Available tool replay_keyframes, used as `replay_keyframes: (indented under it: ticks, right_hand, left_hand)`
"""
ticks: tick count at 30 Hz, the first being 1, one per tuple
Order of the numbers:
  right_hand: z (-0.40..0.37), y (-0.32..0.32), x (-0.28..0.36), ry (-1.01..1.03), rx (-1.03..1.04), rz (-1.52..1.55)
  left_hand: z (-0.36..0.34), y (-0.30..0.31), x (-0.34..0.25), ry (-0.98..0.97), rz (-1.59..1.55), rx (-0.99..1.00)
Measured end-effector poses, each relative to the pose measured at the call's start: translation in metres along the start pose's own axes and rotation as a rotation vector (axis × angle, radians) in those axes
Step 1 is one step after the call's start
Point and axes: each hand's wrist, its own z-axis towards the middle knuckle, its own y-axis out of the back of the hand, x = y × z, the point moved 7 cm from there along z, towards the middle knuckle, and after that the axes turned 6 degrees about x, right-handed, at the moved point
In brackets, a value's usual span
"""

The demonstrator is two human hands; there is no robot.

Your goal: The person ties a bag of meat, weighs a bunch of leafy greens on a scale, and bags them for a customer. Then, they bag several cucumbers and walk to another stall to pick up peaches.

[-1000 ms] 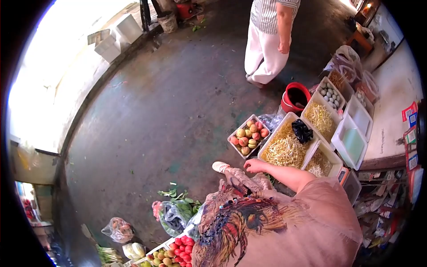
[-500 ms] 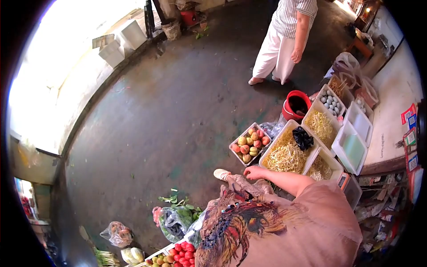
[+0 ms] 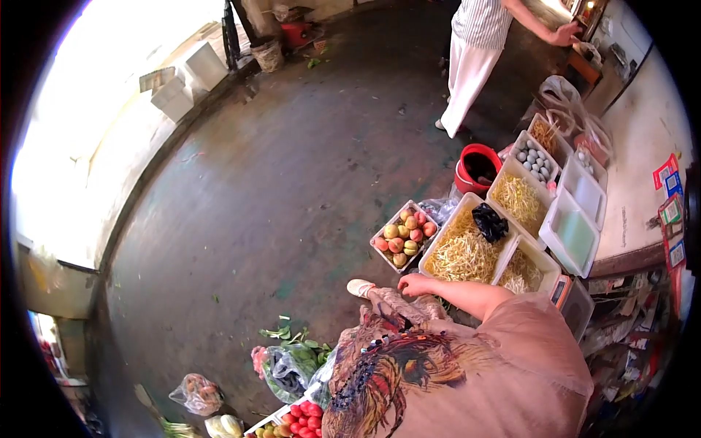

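Observation:
My right hand (image 3: 415,285) rests by my knee, over the patterned trousers (image 3: 409,306). Its fingers look loosely bent, with nothing visible in them. Just beyond it stands a white crate of peaches (image 3: 401,238). A tub of bean sprouts (image 3: 461,255) lies to the right of the hand, close to my forearm, and a black plastic bag (image 3: 489,223) sits on it. My left hand is out of view. One of my shoes (image 3: 361,288) shows on the floor near the crate.
A red bucket (image 3: 477,169), more sprout tubs (image 3: 516,200) and a tray of eggs (image 3: 535,160) line the right side. Tomatoes (image 3: 305,417), bagged greens (image 3: 290,371) and another bag (image 3: 197,394) are at lower left. Another person (image 3: 478,58) stands at the back.
The other person has turned and shifted right, with an arm now stretched out to the right. The view has tilted slightly; my right hand stays in place by my knee.

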Motion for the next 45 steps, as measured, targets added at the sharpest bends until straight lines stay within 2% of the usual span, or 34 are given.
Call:
replay_keyframes:
  ticks: [4,10,11,14,15,18,19,24,26,27,30,38,45]
  right_hand:
    - [-0.006,0.008,0.004,0.025,-0.018,-0.032]
    - [-0.009,0.019,0.002,-0.033,-0.004,-0.023]
    - [-0.004,0.020,-0.003,-0.094,0.036,0.070]
    - [0.022,0.030,-0.002,0.011,-0.001,-0.049]
    - [0.032,0.033,-0.005,0.036,-0.021,0.001]
    - [0.034,0.059,0.015,-0.084,0.030,0.195]
    - [0.041,0.068,0.019,-0.015,0.001,0.187]
    - [0.058,0.113,0.015,0.005,-0.089,0.162]
    - [0.062,0.126,0.001,-0.056,-0.065,0.244]
    - [0.061,0.136,-0.002,-0.019,-0.140,0.175]
    - [0.046,0.153,-0.022,-0.084,-0.181,0.310]
    - [0.038,0.142,-0.077,-0.266,-0.287,0.520]
    - [0.044,0.143,-0.059,-0.343,-0.344,0.608]
  left_hand:
    - [0.003,0.001,-0.003,0.004,0.012,0.003]
    - [0.014,-0.005,-0.011,0.025,0.034,0.015]
    - [0.020,-0.008,-0.015,0.026,0.038,0.017]
    - [0.038,-0.021,-0.031,0.034,0.053,0.042]
    - [0.046,-0.030,-0.036,0.043,0.055,0.055]
    - [0.078,-0.059,-0.069,0.027,0.094,0.123]
    - [0.090,-0.070,-0.082,0.014,0.104,0.147]
    - [0.159,-0.122,-0.152,-0.081,0.158,0.267]
    - [0.183,-0.132,-0.177,-0.109,0.189,0.303]
    - [0.193,-0.137,-0.189,-0.121,0.205,0.318]
    - [0.225,-0.140,-0.224,-0.148,0.251,0.345]
    - [0.305,-0.161,-0.316,-0.191,0.371,0.404]
    - [0.372,-0.168,-0.385,-0.229,0.451,0.475]
